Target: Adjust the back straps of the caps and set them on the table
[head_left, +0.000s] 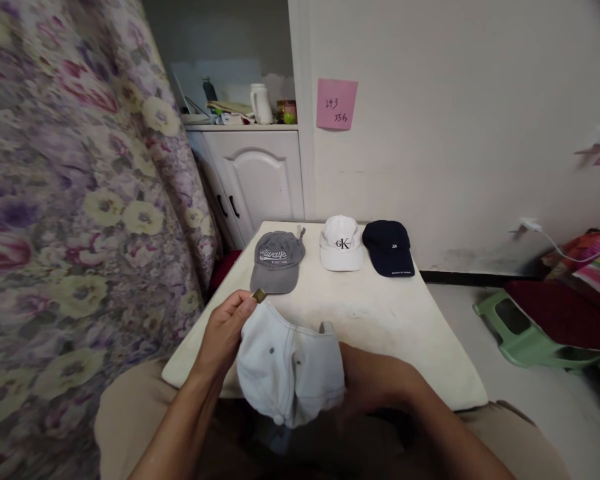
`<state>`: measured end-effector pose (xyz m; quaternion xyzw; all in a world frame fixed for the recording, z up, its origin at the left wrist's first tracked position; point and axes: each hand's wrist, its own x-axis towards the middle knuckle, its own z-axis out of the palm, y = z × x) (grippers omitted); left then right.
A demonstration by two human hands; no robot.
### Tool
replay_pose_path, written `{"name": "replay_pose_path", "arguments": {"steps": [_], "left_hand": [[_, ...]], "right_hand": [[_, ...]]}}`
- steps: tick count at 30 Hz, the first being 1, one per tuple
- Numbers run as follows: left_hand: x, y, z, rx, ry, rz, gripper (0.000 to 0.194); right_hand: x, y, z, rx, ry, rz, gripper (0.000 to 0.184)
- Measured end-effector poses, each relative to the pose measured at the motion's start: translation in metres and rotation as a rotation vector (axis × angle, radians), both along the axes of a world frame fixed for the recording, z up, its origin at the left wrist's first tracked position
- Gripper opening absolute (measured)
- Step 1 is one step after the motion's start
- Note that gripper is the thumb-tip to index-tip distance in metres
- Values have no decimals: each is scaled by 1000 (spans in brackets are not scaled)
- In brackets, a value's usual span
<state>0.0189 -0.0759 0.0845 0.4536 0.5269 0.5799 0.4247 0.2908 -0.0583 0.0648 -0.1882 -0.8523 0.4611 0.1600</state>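
A pale, off-white baseball cap point(265, 360) is held up over the near edge of the table, its crown toward me and its top button low. My left hand point(225, 333) pinches the left end of its back strap, beside a small brass-coloured buckle point(259, 295). Against the cap's right side is my right hand point(375, 380), gripping it there, with its fingers partly hidden and dim. On the table beyond lie a grey cap point(280, 263) with white lettering, a white cap point(341, 247) with black letters, and a navy cap point(389, 248).
The cream-covered table point(370, 313) stands between my knees. A floral curtain point(95, 220) hangs close on the left. Behind are a white cabinet point(265, 173) and a wall with a pink note point(337, 104). A green stool point(515, 340) with a dark red top is at right.
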Motion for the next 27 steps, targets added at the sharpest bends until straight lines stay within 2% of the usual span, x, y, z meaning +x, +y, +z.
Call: {"name": "replay_pose_path", "arguments": {"steps": [4,7,18,23,25,27], "left_hand": [[-1,-1,-1,1,-39,7,31],[0,-1,0,11,-40,17,31],[8,-1,10,92,-65,78,26],[8,-3,15,211,6,100,26],[8,-1,15,243,64,60,25],[10,2,13,222,145,-25,23]], "right_hand": [[-7,-8,6,-31,5,-149,60],[-8,-6,8,-46,-15,-193,51],[-8,0,0,-36,65,-226,45],[0,13,1,118,153,-279,42],[3,18,1,197,168,-292,38],[6,21,-1,212,123,-283,37]]}}
